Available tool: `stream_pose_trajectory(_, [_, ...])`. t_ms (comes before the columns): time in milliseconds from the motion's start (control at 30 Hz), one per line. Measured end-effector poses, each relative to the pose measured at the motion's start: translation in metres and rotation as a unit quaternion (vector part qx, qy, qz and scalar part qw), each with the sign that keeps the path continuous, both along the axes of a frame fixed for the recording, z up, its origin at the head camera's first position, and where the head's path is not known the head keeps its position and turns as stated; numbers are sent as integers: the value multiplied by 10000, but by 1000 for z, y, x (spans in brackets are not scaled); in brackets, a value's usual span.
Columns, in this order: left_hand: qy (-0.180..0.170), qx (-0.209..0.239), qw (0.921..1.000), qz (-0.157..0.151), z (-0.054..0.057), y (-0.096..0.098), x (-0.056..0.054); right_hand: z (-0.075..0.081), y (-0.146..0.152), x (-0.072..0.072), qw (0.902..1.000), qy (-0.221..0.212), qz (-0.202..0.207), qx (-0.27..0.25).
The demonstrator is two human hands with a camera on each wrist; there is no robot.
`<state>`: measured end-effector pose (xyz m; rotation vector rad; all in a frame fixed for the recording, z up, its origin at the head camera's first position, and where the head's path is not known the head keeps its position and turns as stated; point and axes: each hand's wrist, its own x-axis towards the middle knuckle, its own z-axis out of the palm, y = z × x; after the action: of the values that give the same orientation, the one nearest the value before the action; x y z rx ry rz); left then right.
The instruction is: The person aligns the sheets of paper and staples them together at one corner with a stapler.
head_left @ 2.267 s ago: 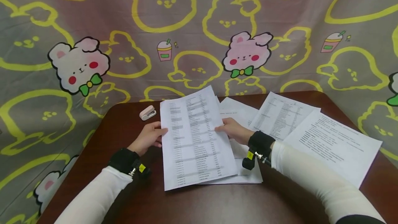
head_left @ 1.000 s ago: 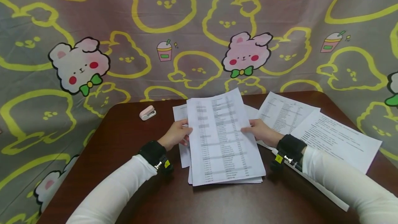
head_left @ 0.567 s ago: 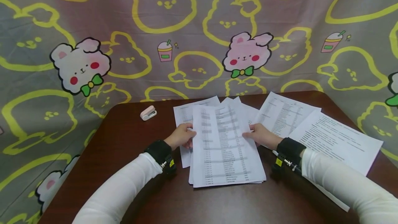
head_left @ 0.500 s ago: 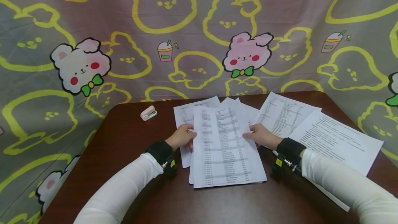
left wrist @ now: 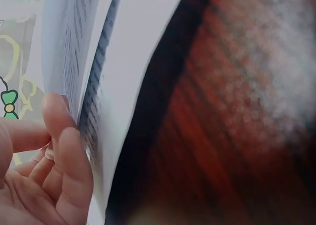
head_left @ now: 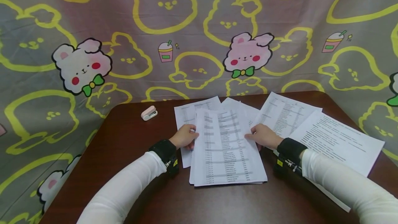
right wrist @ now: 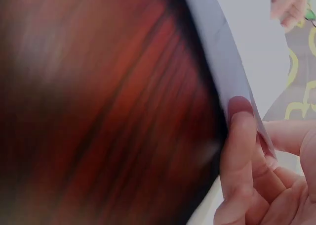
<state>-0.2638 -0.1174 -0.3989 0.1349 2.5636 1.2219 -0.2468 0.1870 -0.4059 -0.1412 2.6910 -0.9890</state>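
Note:
In the head view, a white sheet of paper (head_left: 222, 155) printed with grey-banded columns lies tilted over other sheets mid-table. My left hand (head_left: 184, 136) pinches its left edge, thumb on top and fingers beneath. On the opposite edge, my right hand (head_left: 263, 136) holds it the same way. The left wrist view shows several paper layers (left wrist: 131, 52) beside my left fingers; how many are gripped, I cannot tell. In the right wrist view, the paper edge (right wrist: 224, 52) runs between my right thumb and fingers. A printed sheet (head_left: 183, 113) sticks out behind on the left.
A small pale pink stapler (head_left: 149, 113) sits at the table's back left. To the right lie a table-printed sheet (head_left: 284, 111) and a text sheet (head_left: 342, 141), overlapping. The dark wooden table (head_left: 143, 196) ends against a patterned cloth (head_left: 192, 16).
Both hands have carried the paper rightward from near the stapler, then lowered its top edge towards the pile. The printed sheet behind it on the left has come into view.

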Motion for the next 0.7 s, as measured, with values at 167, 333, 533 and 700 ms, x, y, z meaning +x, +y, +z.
stream_pose_trajectory(167, [36,-108,9999,-26,-1,1,0,3,0,1,9987,173,108,464])
stream_pose_trajectory(333, [44,-226,9997,5,-2,0,-1,5,-1,0,9967,251,175,752])
stream_pose_trajectory(533, [-15,-268,9996,16,-2,0,-1,5,-4,-2,9912,427,234,1229])
stream_pose_trajectory(700, [0,-369,9993,79,-4,0,-1,6,-6,-3,9857,648,332,1519])
